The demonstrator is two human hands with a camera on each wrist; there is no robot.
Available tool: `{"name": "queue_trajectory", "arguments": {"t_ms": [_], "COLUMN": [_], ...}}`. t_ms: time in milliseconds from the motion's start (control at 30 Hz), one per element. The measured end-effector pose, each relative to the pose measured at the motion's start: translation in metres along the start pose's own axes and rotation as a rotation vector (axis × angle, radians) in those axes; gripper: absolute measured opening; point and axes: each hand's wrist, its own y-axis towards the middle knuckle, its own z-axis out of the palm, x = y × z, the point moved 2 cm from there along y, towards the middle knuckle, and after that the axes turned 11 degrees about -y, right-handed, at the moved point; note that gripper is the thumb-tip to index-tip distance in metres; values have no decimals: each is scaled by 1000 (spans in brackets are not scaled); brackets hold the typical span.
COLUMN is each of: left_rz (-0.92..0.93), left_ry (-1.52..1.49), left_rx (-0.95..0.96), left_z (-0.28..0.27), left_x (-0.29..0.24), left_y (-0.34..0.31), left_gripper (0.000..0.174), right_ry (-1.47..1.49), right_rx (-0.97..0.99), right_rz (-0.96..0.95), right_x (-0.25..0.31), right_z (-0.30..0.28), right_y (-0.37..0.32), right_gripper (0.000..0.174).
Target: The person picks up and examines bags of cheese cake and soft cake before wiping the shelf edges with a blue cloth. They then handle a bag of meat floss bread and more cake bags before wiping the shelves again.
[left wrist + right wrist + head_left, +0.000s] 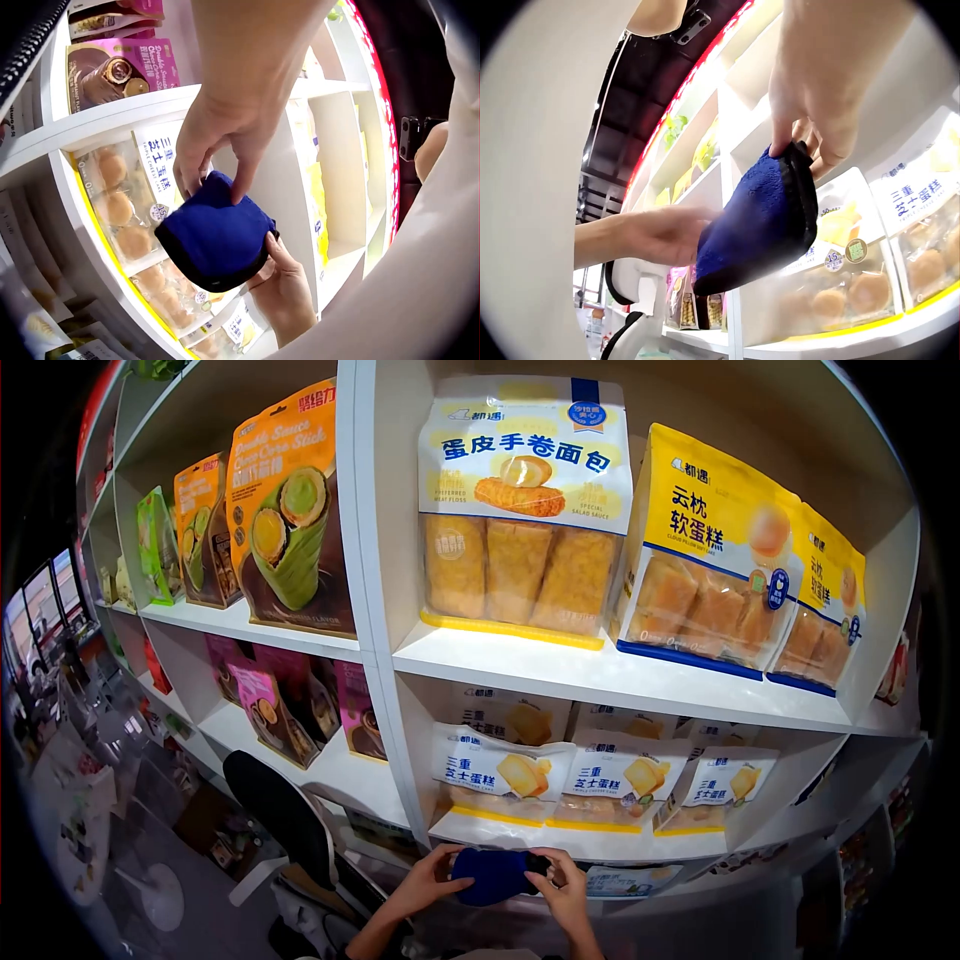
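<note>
Pinching a folded blue cloth [493,875] between them, the left hand [425,882] and right hand [566,890] sit just below cake packs [497,772] (labelled 都遇 三重芝士蛋糕).

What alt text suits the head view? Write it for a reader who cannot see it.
A person's left hand and right hand hold a folded blue cloth between them, low in the frame, in front of white shelves stocked with packaged cakes.
</note>
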Motion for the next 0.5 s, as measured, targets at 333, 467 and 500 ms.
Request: {"name": "queue_trajectory", "arguments": {"t_ms": [333, 467, 500], "left_rz": [27, 183, 218], "left_ry": [-34, -42, -58], "left_rx": [6, -43, -35], "left_z": [10, 13, 15], "left_x": [-5, -2, -3], "left_y": [2, 2, 1], "left_gripper": [31, 26, 27], "right_ry": [38, 33, 20], "right_rx": [-51, -26, -3], "right_rz": [11, 26, 34], "right_x": [-4, -5, -5], "right_z": [-13, -12, -13], "right_y": [-8, -11, -11], "right_gripper": [32, 33, 35]}}
